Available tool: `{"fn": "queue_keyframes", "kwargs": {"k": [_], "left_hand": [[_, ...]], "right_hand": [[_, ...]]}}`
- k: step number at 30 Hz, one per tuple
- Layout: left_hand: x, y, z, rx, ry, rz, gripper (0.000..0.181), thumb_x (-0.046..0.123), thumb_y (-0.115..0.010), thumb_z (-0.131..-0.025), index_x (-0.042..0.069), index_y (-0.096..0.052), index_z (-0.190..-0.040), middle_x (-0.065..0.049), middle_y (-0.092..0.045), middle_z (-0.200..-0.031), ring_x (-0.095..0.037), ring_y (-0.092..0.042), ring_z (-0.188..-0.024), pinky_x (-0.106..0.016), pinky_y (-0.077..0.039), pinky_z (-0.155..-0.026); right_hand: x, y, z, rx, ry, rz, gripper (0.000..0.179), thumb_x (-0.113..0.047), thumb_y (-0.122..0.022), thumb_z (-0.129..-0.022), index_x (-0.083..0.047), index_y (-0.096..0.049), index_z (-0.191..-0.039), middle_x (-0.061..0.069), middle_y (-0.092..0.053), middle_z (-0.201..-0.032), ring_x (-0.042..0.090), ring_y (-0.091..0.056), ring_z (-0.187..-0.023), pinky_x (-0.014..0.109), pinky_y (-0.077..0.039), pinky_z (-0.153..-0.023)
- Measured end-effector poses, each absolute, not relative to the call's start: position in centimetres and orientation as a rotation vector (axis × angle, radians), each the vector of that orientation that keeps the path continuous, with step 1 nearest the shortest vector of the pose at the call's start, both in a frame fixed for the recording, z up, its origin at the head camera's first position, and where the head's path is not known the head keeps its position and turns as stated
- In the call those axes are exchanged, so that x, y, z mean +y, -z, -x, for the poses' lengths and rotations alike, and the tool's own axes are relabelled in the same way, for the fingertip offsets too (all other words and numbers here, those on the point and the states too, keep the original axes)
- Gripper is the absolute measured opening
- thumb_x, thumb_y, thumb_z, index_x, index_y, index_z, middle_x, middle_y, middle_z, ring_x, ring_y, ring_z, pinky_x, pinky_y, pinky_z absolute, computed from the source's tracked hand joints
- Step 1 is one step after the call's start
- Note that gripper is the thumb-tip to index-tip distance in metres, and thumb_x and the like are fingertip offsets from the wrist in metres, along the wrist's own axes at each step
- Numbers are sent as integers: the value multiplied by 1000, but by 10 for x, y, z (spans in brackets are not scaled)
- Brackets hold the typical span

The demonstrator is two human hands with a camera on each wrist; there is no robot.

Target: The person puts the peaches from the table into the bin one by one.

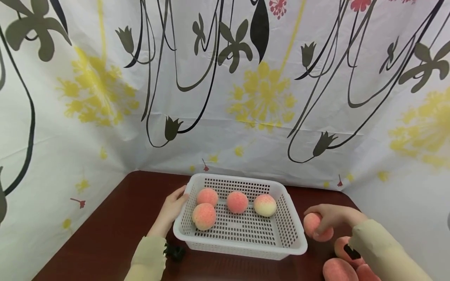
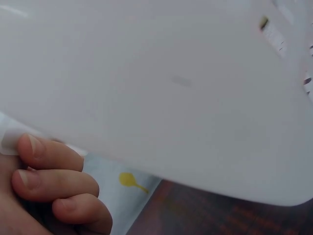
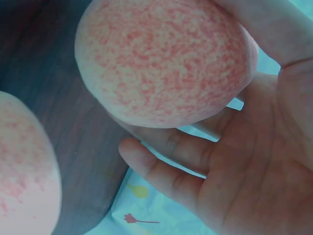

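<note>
White perforated basket (image 1: 242, 246) with four peaches (image 1: 237, 202), gripped at one end by left hand (image 1: 172, 207); another peach (image 1: 311, 224) (red-mottled) clasped in fingers (image 3: 193, 151) of right hand (image 1: 332, 216).

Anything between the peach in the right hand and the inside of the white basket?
Only the right rim of the white basket; nothing else visible stands between it and the peach in the right hand.

Head: above 6 o'clock, facing 12, downward. Left wrist: close-up, 9 o'clock side of perforated basket (image 1: 242, 249). Right wrist: close-up, 3 o'clock peach (image 3: 166, 63). Head shares both.
</note>
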State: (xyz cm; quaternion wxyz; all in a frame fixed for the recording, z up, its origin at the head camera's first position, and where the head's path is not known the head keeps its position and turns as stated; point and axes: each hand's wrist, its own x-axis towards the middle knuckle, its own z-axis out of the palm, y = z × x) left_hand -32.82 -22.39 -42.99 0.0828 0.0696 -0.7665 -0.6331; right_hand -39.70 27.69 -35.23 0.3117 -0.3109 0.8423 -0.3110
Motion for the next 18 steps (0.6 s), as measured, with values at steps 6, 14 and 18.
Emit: {"fn": "queue_keyframes", "kwargs": {"k": [6,14,18], "left_hand": [[-225,425,333,-2295,1900,-195,53,27,-48,-102,9,-36,-150,-19,-39,-149,-35,-54,-119,-54,-43,-97],[-227,425,331,-2326,1910,-223,54,28,-47,-103,10,-33,-152,-19,-40,-148,-34,-56,-118,-51,-45,-95],[-225,425,329,-2324,1917,-215,54,28,-47,-103,10,-32,-152,-19,-38,-149,-35,-54,-120,-52,-44,-96]], "right_hand": [[267,335,408,2412,599,664,66,-14,-81,-70,1,-55,-130,10,-60,-108,25,-56,-92,40,-49,-75],[265,328,398,2491,588,654,69,-16,-82,-70,-1,-55,-131,7,-61,-107,23,-56,-91,38,-48,-76],[268,322,399,2513,586,661,71,-17,-83,-70,0,-54,-132,8,-61,-108,22,-56,-91,38,-49,-76]]}}
